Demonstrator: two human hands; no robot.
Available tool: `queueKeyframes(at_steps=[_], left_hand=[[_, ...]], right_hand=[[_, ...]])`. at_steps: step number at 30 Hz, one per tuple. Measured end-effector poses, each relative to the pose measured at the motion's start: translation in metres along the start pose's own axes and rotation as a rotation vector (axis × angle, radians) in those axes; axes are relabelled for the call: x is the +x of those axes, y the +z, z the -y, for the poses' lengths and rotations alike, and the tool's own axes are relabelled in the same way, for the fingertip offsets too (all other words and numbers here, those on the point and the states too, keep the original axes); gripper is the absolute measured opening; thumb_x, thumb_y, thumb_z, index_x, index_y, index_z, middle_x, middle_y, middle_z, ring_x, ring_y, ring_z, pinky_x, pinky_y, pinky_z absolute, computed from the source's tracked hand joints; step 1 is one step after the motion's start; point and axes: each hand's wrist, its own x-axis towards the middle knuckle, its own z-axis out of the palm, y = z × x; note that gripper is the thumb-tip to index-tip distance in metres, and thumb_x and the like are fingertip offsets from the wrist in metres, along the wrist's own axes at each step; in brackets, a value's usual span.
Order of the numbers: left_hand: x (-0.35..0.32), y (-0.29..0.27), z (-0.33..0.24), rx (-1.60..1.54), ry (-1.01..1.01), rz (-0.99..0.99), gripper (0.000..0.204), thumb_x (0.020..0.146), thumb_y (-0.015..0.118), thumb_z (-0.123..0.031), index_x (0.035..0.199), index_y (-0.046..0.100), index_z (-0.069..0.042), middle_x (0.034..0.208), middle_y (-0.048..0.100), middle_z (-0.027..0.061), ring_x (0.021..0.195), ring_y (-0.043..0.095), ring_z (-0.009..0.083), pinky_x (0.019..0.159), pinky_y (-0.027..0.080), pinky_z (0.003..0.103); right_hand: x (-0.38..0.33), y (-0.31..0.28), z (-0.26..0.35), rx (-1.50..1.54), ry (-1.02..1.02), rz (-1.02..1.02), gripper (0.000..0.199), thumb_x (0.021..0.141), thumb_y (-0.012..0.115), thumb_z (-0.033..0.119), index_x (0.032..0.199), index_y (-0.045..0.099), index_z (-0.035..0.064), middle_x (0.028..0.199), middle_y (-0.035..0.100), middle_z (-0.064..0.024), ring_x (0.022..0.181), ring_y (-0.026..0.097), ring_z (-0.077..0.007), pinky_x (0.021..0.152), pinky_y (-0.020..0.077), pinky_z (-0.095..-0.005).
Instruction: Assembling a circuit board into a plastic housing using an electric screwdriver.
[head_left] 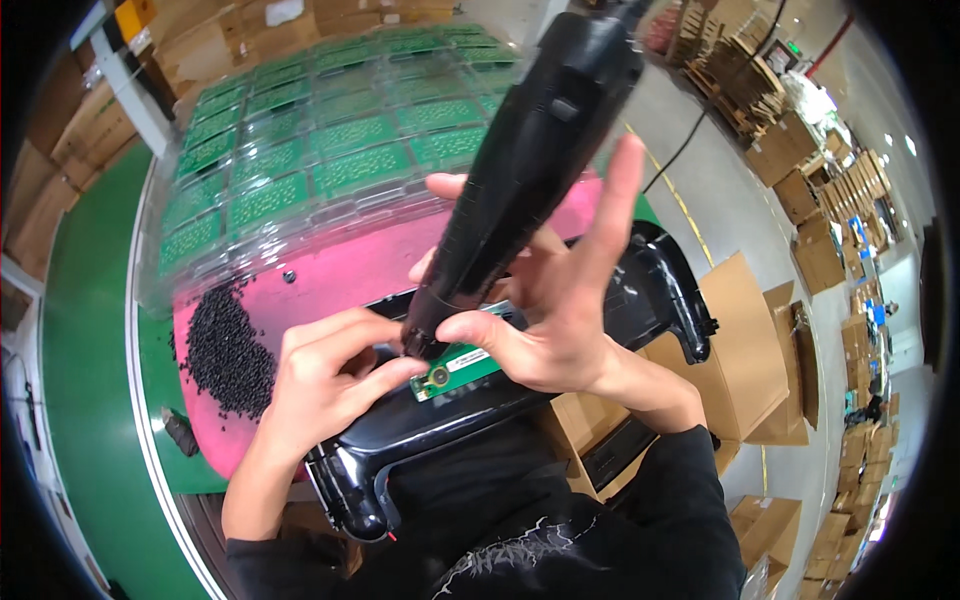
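My right hand [560, 300] grips a black electric screwdriver [530, 160], its tip pressed down near the end of a small green circuit board [455, 367]. The board lies on a glossy black plastic housing [440, 420] that rests on a pink mat. My left hand [325, 375] pinches the board and steadies it on the housing, fingertips right beside the screwdriver tip. My right index finger points up, off the tool.
A pile of small black screws [225, 350] lies on the pink mat [330, 270] to the left. Clear plastic trays holding several green circuit boards [320, 130] stand behind. Cardboard boxes [745, 340] sit on the floor to the right. A green conveyor belt [90, 330] runs along the left.
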Motion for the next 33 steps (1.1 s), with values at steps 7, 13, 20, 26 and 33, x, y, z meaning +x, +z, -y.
queueKeyframes(at_steps=[7,13,20,26,33], left_hand=[[0.005,0.007,0.009,0.066,0.133,0.004,0.024,0.078,0.079,-0.008,0.095,0.068,0.004,0.083,0.066,0.0128,0.069,0.068,0.0284,0.059,0.054,0.036],[0.004,0.007,0.015,0.081,0.226,0.001,0.018,0.075,0.075,-0.001,0.091,0.068,0.000,0.081,0.067,0.0090,0.070,0.070,0.0251,0.054,0.053,0.035],[0.002,0.010,0.007,0.168,0.295,0.003,0.024,0.065,0.071,0.010,0.087,0.069,0.000,0.075,0.068,0.0088,0.066,0.070,0.0222,0.054,0.055,0.030],[0.007,0.000,0.007,0.288,0.331,-0.198,0.033,0.060,0.058,0.019,0.085,0.069,0.001,0.075,0.068,0.0100,0.064,0.070,0.0199,0.054,0.055,0.029],[-0.001,0.010,0.009,0.037,0.178,-0.041,0.016,0.076,0.077,0.001,0.091,0.072,0.001,0.083,0.070,0.0107,0.074,0.071,0.0220,0.063,0.057,0.030]], right_hand=[[-0.004,0.007,0.000,0.355,0.090,-0.259,0.101,0.085,0.066,-0.003,0.156,-0.004,0.0116,0.119,0.051,-0.0156,0.099,0.066,-0.0331,0.087,0.0570,-0.0492],[0.003,-0.006,0.004,0.850,0.156,-0.140,0.054,0.091,0.068,0.047,0.127,0.045,0.0129,0.081,0.053,0.0045,0.071,0.054,-0.0117,0.082,0.0441,-0.0353],[0.004,-0.009,0.037,0.687,0.161,-0.074,0.035,0.093,0.063,0.044,0.103,0.046,0.0150,0.068,0.052,0.0039,0.057,0.051,-0.0099,0.065,0.0416,-0.0303],[0.006,0.000,0.051,0.488,0.211,-0.226,0.037,0.092,0.061,0.044,0.103,0.047,0.0121,0.065,0.052,0.0046,0.051,0.048,-0.0075,0.056,0.0408,-0.0263],[0.001,-0.001,0.049,0.678,-0.126,-0.343,0.031,0.087,0.066,0.033,0.097,0.047,0.0112,0.065,0.056,0.0026,0.050,0.053,-0.0090,0.059,0.0461,-0.0260]])
